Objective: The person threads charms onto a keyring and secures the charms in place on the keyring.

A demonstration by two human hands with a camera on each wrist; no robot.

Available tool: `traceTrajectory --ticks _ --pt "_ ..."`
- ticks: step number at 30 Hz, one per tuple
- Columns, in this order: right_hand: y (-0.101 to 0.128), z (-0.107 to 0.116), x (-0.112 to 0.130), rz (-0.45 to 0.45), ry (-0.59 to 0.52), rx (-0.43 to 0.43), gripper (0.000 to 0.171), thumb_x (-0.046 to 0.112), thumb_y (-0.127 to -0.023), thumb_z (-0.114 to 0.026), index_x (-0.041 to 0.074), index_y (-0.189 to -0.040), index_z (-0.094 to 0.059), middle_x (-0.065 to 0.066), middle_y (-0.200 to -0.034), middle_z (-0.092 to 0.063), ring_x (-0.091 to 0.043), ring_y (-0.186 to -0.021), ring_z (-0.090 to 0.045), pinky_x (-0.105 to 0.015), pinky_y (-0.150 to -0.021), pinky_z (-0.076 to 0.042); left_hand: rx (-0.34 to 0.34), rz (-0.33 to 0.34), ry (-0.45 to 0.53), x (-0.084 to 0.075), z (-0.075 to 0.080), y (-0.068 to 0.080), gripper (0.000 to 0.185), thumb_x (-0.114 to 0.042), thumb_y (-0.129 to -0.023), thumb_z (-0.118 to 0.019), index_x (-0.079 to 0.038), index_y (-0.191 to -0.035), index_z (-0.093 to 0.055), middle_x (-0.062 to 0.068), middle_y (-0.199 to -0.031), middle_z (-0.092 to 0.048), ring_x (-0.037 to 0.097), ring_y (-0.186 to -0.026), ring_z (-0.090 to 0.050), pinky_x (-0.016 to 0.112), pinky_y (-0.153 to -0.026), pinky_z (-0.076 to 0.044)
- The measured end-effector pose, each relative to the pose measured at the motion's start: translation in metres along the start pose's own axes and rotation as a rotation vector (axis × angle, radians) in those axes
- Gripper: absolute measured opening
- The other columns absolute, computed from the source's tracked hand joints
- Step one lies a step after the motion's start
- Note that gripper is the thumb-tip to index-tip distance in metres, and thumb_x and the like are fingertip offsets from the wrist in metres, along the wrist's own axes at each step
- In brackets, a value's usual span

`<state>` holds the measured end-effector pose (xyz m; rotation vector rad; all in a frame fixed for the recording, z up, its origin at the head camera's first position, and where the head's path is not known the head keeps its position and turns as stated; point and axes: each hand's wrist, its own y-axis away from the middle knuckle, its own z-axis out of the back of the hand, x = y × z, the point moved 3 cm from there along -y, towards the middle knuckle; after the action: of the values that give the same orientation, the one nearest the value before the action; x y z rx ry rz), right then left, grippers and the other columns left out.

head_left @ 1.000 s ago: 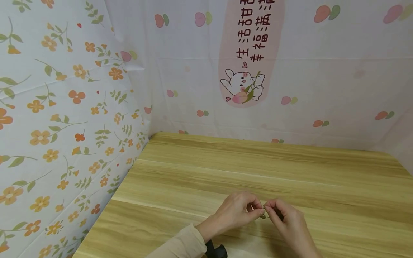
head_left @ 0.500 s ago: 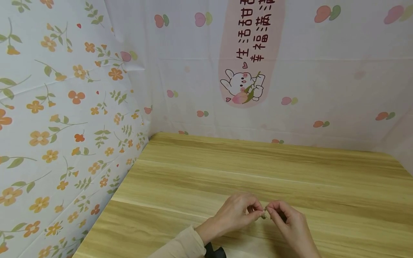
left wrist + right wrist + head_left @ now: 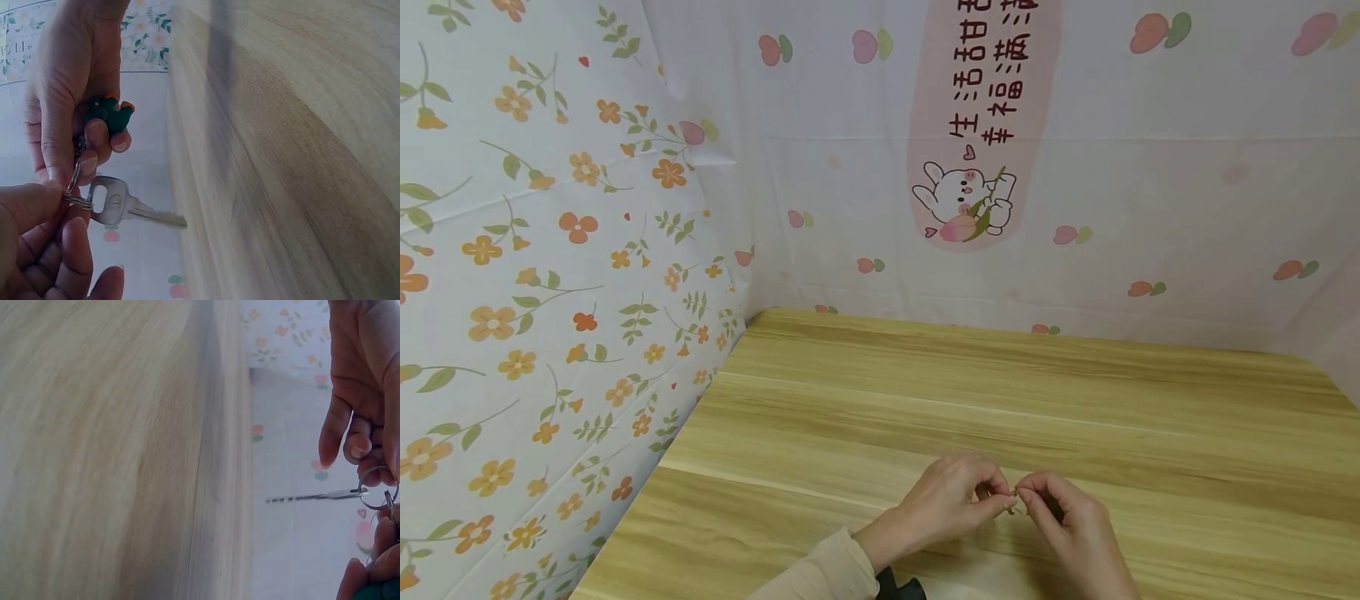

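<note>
My left hand (image 3: 951,504) and right hand (image 3: 1075,517) meet fingertip to fingertip low over the table. In the left wrist view, the left thumb and fingers pinch a metal key ring (image 3: 78,200), with the head of a silver key (image 3: 115,207) against it. The key's blade points away from both hands toward the tabletop. My right hand pinches another part of the ring, and its curled fingers hold a dark green figure charm (image 3: 111,117) with orange parts on a short chain (image 3: 79,145). Fingertips hide part of the ring.
The wood-grain table (image 3: 880,392) spreads beneath and beyond the hands. A flower-print cloth (image 3: 550,275) hangs at the left, and a white tulip-print cloth (image 3: 835,167) stands behind. A black object (image 3: 901,587) lies by the left sleeve (image 3: 827,571).
Both hands stay in nearly the same place, with slight finger shifts at the ring. The small metal piece between the fingertips has turned a little.
</note>
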<state>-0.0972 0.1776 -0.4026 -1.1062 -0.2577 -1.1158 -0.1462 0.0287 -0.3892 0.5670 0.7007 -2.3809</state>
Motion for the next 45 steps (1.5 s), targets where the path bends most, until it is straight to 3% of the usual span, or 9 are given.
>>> traceTrajectory --ticks 7,15,26,33,37,45 --pt "0.0013 0.0016 -0.0016 -0.015 -0.006 -0.009 0.025 -0.014 -0.077 -0.067 0.011 -0.081 -0.063 0.007 -0.066 -0.056 0.002 -0.06 -0.047 -0.014 -0.052 -0.037 -0.002 -0.026 0.014 -0.0005 -0.0006 0.0004 0.008 -0.023 -0.087 -0.068 -0.016 -0.082 -0.069 -0.012 -0.078 -0.065 -0.015 -0.068 -0.048 0.002 -0.058 -0.036" --pt "0.0023 0.0008 0.0035 0.079 0.06 -0.001 0.009 0.003 -0.085 -0.067 0.011 -0.081 -0.064 0.009 -0.068 -0.058 0.005 -0.061 -0.045 -0.011 -0.052 -0.036 0.03 0.041 -0.03 -0.002 -0.0008 0.0015 0.01 -0.027 -0.088 -0.067 -0.02 -0.08 -0.068 -0.017 -0.073 -0.062 -0.014 -0.065 -0.045 0.004 -0.058 -0.034" --pt "0.0031 0.0005 -0.0006 0.007 0.012 -0.012 0.011 -0.001 -0.084 -0.066 0.009 -0.081 -0.064 0.007 -0.066 -0.056 0.003 -0.06 -0.046 -0.013 -0.051 -0.036 0.005 -0.011 -0.032 -0.0022 -0.0008 0.0031 0.007 -0.022 -0.086 -0.068 -0.017 -0.082 -0.069 -0.014 -0.074 -0.063 -0.015 -0.066 -0.045 0.001 -0.057 -0.034" --pt "0.0039 -0.0017 0.0024 0.032 0.031 0.015 0.011 0.002 -0.083 -0.068 0.011 -0.081 -0.064 0.009 -0.068 -0.059 0.004 -0.061 -0.046 -0.012 -0.052 -0.036 0.046 0.053 -0.08 -0.002 -0.0028 0.0037 0.006 -0.025 -0.086 -0.069 -0.02 -0.081 -0.067 -0.015 -0.078 -0.062 -0.011 -0.067 -0.051 0.003 -0.057 -0.034" --pt "0.0044 -0.0023 0.0029 0.033 0.044 0.017 0.012 0.002 -0.084 -0.067 0.013 -0.081 -0.064 0.01 -0.067 -0.057 0.005 -0.059 -0.044 -0.011 -0.052 -0.035 0.036 0.067 -0.093 -0.0024 -0.0036 0.0042 0.009 -0.027 -0.086 -0.068 -0.021 -0.08 -0.066 -0.016 -0.077 -0.061 -0.012 -0.064 -0.048 0.004 -0.054 -0.033" --pt "0.0045 -0.0016 0.0004 -0.005 0.022 0.005 0.012 -0.003 -0.083 -0.067 0.009 -0.081 -0.064 0.007 -0.066 -0.058 0.004 -0.059 -0.045 -0.013 -0.051 -0.036 0.0 0.005 -0.09 -0.003 -0.0039 0.0048 0.008 -0.025 -0.087 -0.068 -0.019 -0.081 -0.068 -0.015 -0.075 -0.062 -0.015 -0.064 -0.045 0.002 -0.055 -0.032"
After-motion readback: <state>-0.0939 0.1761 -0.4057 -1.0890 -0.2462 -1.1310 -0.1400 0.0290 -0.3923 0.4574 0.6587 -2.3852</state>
